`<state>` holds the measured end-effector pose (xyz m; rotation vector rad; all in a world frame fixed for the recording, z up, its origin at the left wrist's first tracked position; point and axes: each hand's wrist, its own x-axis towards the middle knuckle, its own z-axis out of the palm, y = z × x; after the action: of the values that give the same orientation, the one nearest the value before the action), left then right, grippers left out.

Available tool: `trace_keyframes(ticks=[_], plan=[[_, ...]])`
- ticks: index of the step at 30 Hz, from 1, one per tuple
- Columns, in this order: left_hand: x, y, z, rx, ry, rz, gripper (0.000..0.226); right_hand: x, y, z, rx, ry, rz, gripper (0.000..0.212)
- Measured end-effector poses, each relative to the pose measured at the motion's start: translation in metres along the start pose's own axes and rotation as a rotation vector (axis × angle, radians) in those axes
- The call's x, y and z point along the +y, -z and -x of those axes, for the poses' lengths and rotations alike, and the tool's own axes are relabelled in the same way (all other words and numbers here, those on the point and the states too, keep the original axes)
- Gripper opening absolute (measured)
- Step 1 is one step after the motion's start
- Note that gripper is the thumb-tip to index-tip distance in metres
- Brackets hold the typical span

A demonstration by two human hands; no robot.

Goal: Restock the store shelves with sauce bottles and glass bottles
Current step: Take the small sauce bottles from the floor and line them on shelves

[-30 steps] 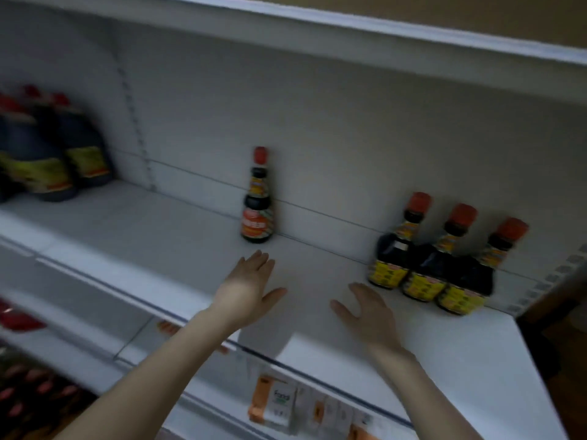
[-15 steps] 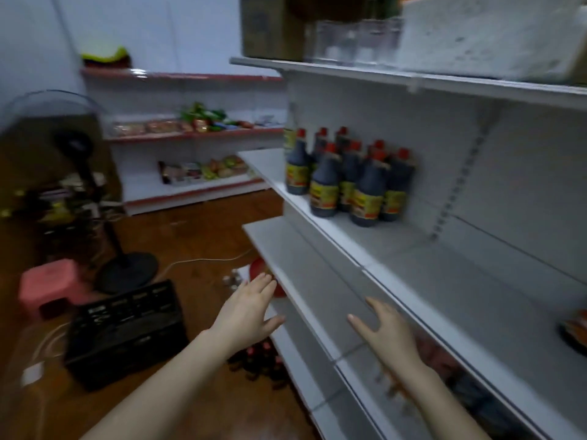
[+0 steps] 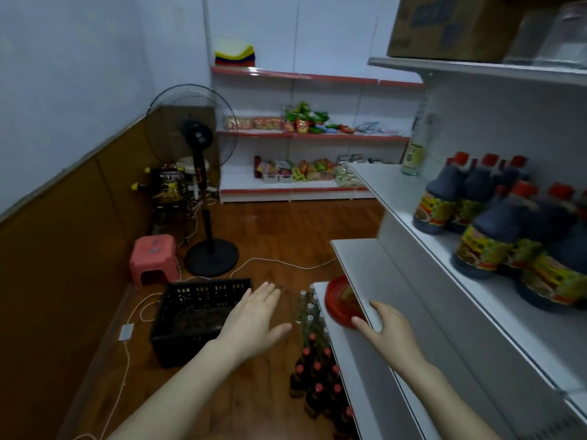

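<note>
Several sauce bottles (image 3: 314, 381) stand upright on the floor (image 3: 270, 236), necks pointing up

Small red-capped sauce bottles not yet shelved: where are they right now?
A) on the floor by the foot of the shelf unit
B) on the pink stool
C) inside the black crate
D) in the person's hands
A: the small red-capped bottles stand clustered on the wooden floor against the shelf unit, right of the black crate; the left hand and right hand are empty.
</note>
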<state>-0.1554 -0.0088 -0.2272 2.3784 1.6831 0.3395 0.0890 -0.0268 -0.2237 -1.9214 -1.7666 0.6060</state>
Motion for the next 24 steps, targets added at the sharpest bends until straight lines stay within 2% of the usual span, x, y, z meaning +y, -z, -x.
trace_keyframes(ticks=[8, 16, 21, 24], plan=[[-0.059, -0.016, -0.111, -0.102, 0.059, 0.002, 0.075, 0.007, -0.042, -0.143, -0.064, -0.021, 0.013, 0.061], [-0.097, -0.046, -0.180, -0.237, 0.069, 0.020, 0.074, 0.014, -0.077, -0.223, -0.148, -0.083, 0.037, 0.065], [-0.120, -0.070, -0.225, -0.370, 0.011, 0.010, 0.074, 0.029, -0.097, -0.250, -0.131, -0.196, 0.038, 0.064], [-0.130, -0.087, -0.255, -0.464, -0.093, -0.017, 0.074, 0.041, -0.107, -0.253, -0.083, -0.302, 0.011, 0.062]])
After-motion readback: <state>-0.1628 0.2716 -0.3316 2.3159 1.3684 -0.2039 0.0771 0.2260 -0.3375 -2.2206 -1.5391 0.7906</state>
